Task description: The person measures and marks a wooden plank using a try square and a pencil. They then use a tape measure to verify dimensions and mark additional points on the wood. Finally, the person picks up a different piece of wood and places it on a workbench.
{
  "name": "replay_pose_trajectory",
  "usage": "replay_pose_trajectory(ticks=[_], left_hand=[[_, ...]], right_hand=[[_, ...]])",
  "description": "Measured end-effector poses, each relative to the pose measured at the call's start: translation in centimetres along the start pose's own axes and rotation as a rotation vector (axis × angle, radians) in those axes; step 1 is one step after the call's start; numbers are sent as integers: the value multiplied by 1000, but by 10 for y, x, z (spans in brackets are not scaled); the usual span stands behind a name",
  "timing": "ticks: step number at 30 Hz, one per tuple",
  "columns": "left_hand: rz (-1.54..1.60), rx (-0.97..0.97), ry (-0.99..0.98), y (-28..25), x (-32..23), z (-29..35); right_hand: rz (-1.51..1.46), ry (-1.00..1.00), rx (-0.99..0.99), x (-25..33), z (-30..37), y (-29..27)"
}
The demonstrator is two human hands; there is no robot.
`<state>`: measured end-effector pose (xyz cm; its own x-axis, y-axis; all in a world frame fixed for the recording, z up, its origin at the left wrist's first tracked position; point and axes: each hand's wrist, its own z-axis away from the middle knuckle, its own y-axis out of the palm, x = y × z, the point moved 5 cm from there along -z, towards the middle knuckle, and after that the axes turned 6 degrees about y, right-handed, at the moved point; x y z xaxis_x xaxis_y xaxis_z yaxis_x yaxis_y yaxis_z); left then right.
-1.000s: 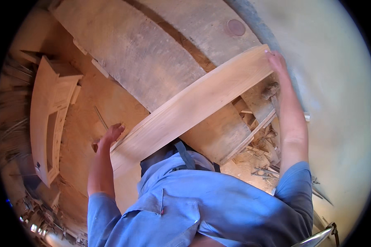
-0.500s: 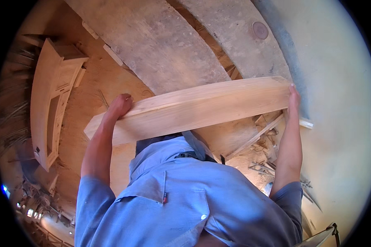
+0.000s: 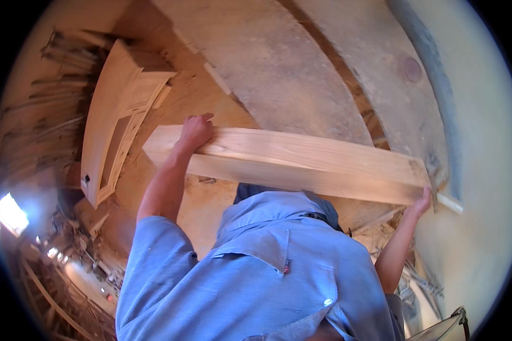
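Observation:
A long, thick piece of pale wood (image 3: 301,162), shaped like a beam or a narrow box, lies crosswise in front of my body. My left hand (image 3: 197,132) grips it over the far top edge near its left end, the fingers bent round that edge. At the right end my right hand (image 3: 420,203) holds the lower corner, with its fingers partly hidden by the wood. The right end sits nearer to me than the left, and the piece looks tilted, showing a top face and a front face.
Two broad, dusty boards (image 3: 279,68) lie beyond the wood, with a gap between them. A wooden cabinet (image 3: 116,119) with openings stands on the left, near stacked timber (image 3: 57,96). A pale wall (image 3: 483,142) rises on the right. Scrap wood (image 3: 424,278) lies low on the right.
The wooden piece has tipped, its right end coming down toward me and its left end rising. Both hands keep hold. The view has swung left, so the cabinet and boards appear farther right.

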<state>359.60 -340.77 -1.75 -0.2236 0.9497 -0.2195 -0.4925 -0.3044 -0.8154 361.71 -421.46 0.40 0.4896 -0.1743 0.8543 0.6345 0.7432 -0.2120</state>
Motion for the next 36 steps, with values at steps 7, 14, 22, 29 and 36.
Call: replay_pose_trajectory(ticks=[7,14,22,29,36], left_hand=[[-27,-444,40,-15,19,41],[-62,-777,-670,-21,172,154],[991,-759,-791,15,210,151],[1135,-1209,-834,78,264,142],[1017,-995,-925,1,197,116]], right_hand=[[-48,67,-118,-5,41,11],[-10,85,-6,-9,58,-5],[-53,126,-55,-23,77,-41],[-205,215,128,-38,77,-79],[-273,167,-116,-54,97,-70]])
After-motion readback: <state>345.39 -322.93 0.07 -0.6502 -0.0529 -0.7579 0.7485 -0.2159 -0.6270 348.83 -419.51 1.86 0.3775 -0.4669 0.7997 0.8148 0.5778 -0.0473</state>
